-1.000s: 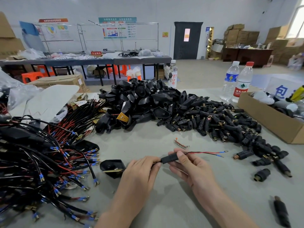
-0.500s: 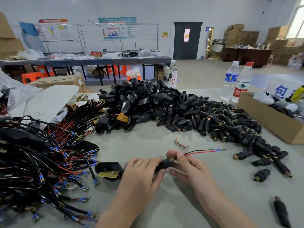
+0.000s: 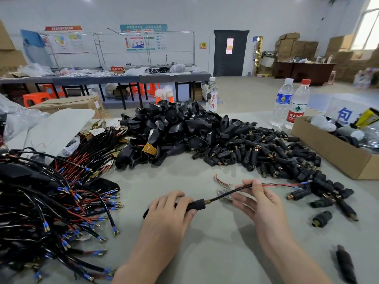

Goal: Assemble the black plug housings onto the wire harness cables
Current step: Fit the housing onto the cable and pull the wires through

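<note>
Grip of left hand [image 3: 168, 219], palm-down, around plug housing [image 3: 198, 204]; pinch of right hand [image 3: 264, 206] on cable [image 3: 229, 193].

The plug housing [image 3: 196, 204] under the fingers of the left hand [image 3: 166, 218] is matte black, with a brass-coloured ring at its mouth. The cable [image 3: 231, 191] pinched by the right hand [image 3: 262, 203] is black. Past those fingertips it splits into red and black wires [image 3: 283, 184] tipped with blue sleeves [image 3: 305, 183].

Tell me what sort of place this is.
Likely a small factory assembly floor: a worktable heaped with black plug housings and a tangle of wire harness cables, with stacked cardboard boxes by the far wall.
</note>
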`<state>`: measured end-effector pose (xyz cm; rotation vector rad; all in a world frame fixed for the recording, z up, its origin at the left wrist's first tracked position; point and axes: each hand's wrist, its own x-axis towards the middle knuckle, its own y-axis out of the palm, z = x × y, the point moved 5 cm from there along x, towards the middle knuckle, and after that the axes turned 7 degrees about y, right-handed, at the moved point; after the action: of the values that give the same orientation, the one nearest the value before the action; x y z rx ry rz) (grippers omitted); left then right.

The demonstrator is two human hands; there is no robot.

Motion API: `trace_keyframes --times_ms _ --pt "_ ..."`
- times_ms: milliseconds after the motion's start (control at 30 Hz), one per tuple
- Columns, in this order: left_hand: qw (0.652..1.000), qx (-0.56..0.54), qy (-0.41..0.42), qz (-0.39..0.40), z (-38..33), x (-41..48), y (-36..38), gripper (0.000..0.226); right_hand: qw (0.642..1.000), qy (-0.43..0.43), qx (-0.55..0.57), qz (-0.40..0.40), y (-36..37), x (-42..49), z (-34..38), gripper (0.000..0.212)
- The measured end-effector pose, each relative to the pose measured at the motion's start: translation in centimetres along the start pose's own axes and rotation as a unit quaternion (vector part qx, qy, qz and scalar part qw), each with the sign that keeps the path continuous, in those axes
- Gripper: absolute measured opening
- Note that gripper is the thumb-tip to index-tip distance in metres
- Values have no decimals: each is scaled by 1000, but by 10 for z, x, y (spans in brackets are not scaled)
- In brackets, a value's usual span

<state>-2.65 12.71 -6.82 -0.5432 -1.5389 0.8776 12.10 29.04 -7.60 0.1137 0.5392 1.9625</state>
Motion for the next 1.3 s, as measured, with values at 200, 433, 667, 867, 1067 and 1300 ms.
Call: trace_keyframes --times_ms 200,433,667,867,1067,1300 --pt "1000 6 18 6 -3 -1 1 34 995 48 48 75 16 -5 -11 28" --pt "995 -97 -2 25 -3 -2 -1 32 983 56 -108 139 36 -19 -29 9" --pt "992 -105 -38 60 8 -3 -2 29 986 31 -121 108 33 -19 -25 8" --pt "991 -116 -49 49 3 -3 -8 27 986 -3 -138 94 31 -18 -20 8" --pt "990 -124 -46 44 -1 -2 -13 24 988 -3 -105 113 35 -21 -21 9" --pt "989 -138 -54 13 -1 -2 -18 17 986 -31 -127 106 33 -21 -18 11"
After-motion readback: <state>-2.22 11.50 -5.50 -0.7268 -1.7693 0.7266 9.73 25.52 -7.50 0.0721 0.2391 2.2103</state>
